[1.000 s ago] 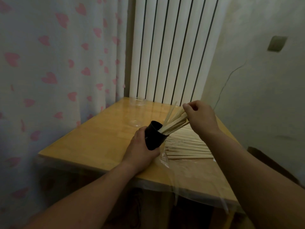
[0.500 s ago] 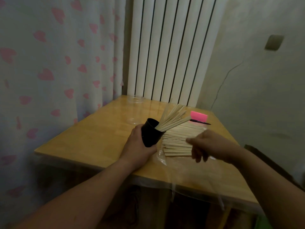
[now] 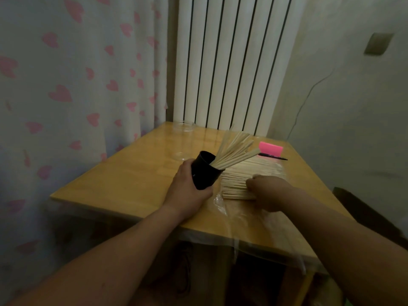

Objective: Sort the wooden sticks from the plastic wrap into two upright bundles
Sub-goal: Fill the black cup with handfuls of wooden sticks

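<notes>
Recording a heart-patterned curtain point(image 3: 66, 96) hanging along the left edge of the surface point(image 3: 132, 180). Noting a clear jar point(image 3: 183, 140) standing near the far left corner, well apart from both hands. Finding the left hand point(image 3: 187, 188) near the middle of the near edge, fingers wrapping round a black cup point(image 3: 204, 173) and gripping it, mouth tilting up and to the right. Observing a bundle of wooden sticks point(image 3: 236, 151) sitting in that cup, fanning out towards the far right corner. Logging a pile of wooden sticks point(image 3: 249, 171) lying flat just right of the cup, on plastic wrap point(image 3: 223, 204) spreading towards and over the near edge. Finding the right hand point(image 3: 267, 191) resting on the near end of that pile, fingers bending down onto the sticks; not managing to tell whether grasping any. Noting a pink card point(image 3: 270, 148) and a black pen point(image 3: 273, 156) lying by the far right corner, the pen just beside the pile. Recording a white radiator point(image 3: 231, 62) standing behind the far edge.
</notes>
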Demonstrator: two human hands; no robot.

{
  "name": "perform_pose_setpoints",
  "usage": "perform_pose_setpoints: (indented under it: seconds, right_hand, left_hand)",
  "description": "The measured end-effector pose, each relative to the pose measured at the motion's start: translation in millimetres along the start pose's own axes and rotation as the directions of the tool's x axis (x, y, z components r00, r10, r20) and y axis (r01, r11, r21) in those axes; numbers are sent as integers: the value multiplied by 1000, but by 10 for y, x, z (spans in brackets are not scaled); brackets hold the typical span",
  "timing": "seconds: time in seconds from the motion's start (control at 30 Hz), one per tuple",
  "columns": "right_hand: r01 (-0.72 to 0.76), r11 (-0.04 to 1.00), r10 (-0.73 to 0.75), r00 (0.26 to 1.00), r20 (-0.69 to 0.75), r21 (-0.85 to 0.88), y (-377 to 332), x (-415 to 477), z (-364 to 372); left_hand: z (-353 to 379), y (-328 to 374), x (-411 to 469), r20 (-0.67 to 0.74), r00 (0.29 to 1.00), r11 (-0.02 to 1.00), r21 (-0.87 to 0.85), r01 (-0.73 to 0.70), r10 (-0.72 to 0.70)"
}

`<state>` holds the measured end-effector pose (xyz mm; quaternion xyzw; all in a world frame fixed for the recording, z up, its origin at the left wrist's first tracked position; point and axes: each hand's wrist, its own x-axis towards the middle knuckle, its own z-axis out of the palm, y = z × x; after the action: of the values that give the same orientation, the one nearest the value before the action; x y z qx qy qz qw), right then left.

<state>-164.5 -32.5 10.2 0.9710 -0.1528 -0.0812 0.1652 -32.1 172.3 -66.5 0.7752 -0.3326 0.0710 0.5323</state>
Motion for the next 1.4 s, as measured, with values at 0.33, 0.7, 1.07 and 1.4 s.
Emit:
perform_pose_setpoints:
  seconds: [0.33, 0.7, 1.07, 1.4]
  right_hand:
    - [14, 991, -14, 1000, 1, -130, -95, 65, 18]
    - [-56, 984, 37, 993, -109, -170, -102, 38, 153]
    - [-8, 998, 35, 906, -421, 65, -31, -339, 39]
    - [140, 349, 519, 795, -315, 927, 185, -467, -199]
  left_hand:
    - [-3, 0, 2, 5, 1000, 1000, 5, -4, 4]
    - [-1, -2, -7, -2, 1000, 1000, -11, -5, 5]
    - [-2, -4, -8, -6, 1000, 1000, -13, -15, 15]
    - [-4, 1, -7, -4, 1000, 1000, -3, -8, 8]
